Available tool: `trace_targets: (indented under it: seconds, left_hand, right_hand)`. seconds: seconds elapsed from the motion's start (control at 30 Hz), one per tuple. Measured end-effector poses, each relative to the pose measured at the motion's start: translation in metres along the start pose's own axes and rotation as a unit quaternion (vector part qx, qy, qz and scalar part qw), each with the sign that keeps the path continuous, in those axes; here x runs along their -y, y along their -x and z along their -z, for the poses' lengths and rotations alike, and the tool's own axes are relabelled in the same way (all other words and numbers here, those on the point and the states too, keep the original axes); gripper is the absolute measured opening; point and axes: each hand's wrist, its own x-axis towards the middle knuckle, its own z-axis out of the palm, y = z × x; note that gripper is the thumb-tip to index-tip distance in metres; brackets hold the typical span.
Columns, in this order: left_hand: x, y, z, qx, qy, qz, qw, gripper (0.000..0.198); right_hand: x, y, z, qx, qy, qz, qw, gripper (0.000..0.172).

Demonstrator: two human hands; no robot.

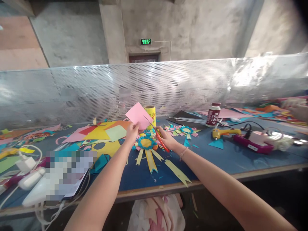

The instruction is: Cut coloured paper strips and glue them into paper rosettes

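Observation:
My left hand (133, 131) pinches the lower edge of a square sheet of pink paper (139, 116), held up above the table. In my right hand (166, 138) is a pair of scissors (161, 141) with orange-red handles. Their blades point up and to the left, at the right part of the sheet; whether they cut into it I cannot tell. Below both hands lies a paper rosette (147, 142) in blue and yellow, with ribbon tails hanging toward me. A loose pale-yellow paper strip (177, 172) rests to the right of the tails.
A yellow tape roll (150, 113) stands behind the hands. Coloured sheets (102, 131) are piled to the left, near a device with a blurred screen (69, 176). To the right are a bottle (213, 115), a yellow glue gun (226, 132) and a purple power strip (252, 144). A perforated metal screen (192, 85) borders the back.

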Motion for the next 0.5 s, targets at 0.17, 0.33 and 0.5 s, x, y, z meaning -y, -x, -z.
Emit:
trace_targets:
  seconds: [0.17, 0.33, 0.5]
  left_hand:
    - [0.0015, -0.0006, 0.0007, -0.003, -0.003, 0.0, 1.0, 0.031]
    - [-0.0003, -0.0004, -0.0002, -0.005, -0.009, 0.0, 1.0, 0.03]
    - [-0.0019, -0.0007, -0.0005, -0.005, -0.014, -0.007, 1.0, 0.03]
  right_hand:
    - [0.0008, 0.0002, 0.0006, -0.003, -0.005, -0.002, 1.0, 0.037]
    - [0.0028, -0.0002, 0.0017, -0.004, -0.006, 0.006, 1.0, 0.035]
    - [0.0045, -0.0001, 0.0024, -0.005, -0.013, 0.011, 1.0, 0.034]
